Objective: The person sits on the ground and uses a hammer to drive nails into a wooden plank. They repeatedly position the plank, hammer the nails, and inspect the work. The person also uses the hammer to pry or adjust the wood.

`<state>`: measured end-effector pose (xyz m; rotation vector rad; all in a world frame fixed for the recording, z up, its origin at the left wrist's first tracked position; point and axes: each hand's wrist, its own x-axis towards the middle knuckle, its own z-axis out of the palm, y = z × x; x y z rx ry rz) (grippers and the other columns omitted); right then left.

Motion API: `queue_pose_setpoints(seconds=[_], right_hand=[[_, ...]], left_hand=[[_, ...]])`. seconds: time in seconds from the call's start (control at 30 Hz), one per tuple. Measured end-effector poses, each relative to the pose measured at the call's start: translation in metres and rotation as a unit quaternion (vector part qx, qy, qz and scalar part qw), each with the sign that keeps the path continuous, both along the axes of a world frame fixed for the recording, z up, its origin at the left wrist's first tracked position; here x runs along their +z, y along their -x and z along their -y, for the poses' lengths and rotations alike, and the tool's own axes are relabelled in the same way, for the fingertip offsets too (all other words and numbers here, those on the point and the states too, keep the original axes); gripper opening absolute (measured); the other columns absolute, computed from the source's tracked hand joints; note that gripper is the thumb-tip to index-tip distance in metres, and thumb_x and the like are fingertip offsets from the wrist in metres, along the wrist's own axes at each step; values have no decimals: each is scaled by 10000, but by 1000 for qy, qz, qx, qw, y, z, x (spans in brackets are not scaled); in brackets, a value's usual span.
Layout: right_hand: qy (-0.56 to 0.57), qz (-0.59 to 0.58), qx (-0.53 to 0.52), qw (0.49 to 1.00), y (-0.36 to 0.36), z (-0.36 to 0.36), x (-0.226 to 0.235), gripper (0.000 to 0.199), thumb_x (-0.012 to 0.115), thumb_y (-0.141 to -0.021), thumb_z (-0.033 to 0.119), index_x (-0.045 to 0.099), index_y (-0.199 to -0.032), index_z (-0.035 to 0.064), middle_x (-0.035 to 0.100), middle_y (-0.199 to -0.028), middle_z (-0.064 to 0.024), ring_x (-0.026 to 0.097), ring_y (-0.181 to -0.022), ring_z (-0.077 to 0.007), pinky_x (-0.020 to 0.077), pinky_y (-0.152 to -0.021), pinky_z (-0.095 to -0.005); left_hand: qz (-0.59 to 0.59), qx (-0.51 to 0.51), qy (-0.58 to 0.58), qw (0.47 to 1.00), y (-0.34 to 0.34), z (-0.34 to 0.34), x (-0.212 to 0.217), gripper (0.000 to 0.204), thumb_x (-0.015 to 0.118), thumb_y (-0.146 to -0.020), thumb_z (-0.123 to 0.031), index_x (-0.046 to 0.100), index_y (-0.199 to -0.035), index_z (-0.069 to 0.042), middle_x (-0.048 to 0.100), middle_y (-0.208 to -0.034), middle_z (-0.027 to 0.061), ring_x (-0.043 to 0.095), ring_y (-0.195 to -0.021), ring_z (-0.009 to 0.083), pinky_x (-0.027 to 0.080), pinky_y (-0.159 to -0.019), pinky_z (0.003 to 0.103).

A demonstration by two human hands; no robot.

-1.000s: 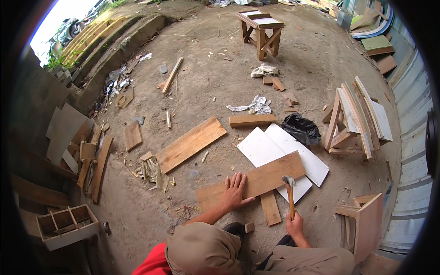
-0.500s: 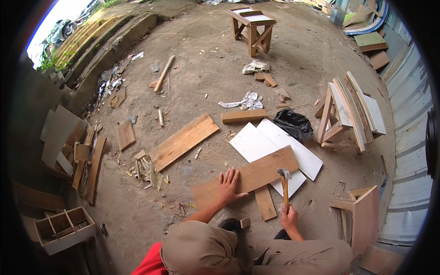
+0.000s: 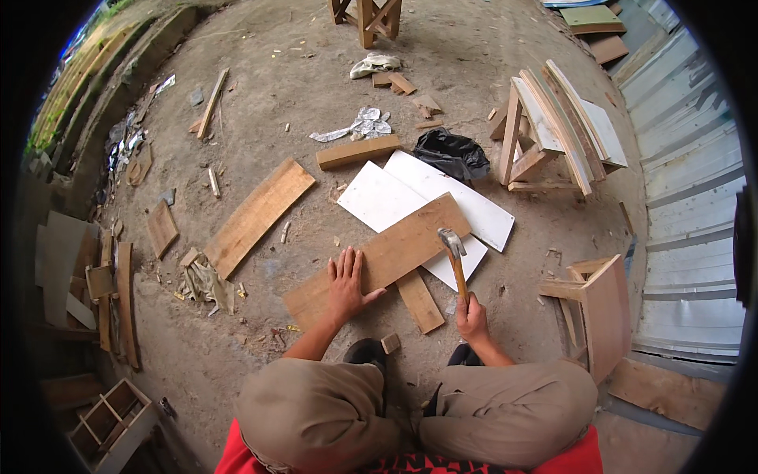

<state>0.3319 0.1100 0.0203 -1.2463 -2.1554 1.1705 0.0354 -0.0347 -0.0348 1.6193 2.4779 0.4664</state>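
Observation:
My left hand [image 3: 347, 286] lies flat with fingers spread on the near left part of a brown wooden board [image 3: 403, 243]. The board slants up to the right, its far end resting over two white panels [image 3: 462, 201]. A narrower wood piece [image 3: 420, 302] sticks out from under its near edge. In my right hand [image 3: 471, 317] is a claw hammer [image 3: 455, 261], gripped by its wooden handle. The hammer's metal head is up, near the board's right end; whether it touches the wood I cannot tell.
Beyond lie a thick wood block [image 3: 358, 152], a black plastic bag [image 3: 452, 154] and another plank [image 3: 260, 215]. A wooden frame with boards [image 3: 553, 134] stands at right, a stool-like piece [image 3: 604, 316] nearer. A crumpled cloth [image 3: 207, 283] is at left, a small block [image 3: 391, 343] by my shoe.
The whole view has shifted, so the ground things sit further left and higher. My left hand stays flat on the board; the hammer leans more to the left in my right hand.

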Motion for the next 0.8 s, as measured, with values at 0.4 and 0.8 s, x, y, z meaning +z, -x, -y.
queue_pose_setpoints(seconds=[0.4, 0.8], right_hand=[[-25, -82, 12, 996, 12, -3, 49, 376, 469, -1051, 365, 511, -900, 23, 481, -581, -93, 531, -506, -198, 416, -485, -364], [10, 11, 32, 999, -16, 5, 31, 426, 493, -1038, 417, 522, -896, 16, 544, -604, -188, 634, -571, -389, 461, -514, -437]], left_hand=[[-11, 2, 3, 1000, 2, 3, -3, 1124, 645, -785, -736, 257, -1559, -18, 249, -1615, 215, 186, -1518, 353, 75, -1224, 561], [-10, -2, 14, 1000, 1, 4, 0, 1119, 616, -799, -748, 256, -1559, -10, 240, -1616, 234, 178, -1520, 362, 71, -1219, 570]])
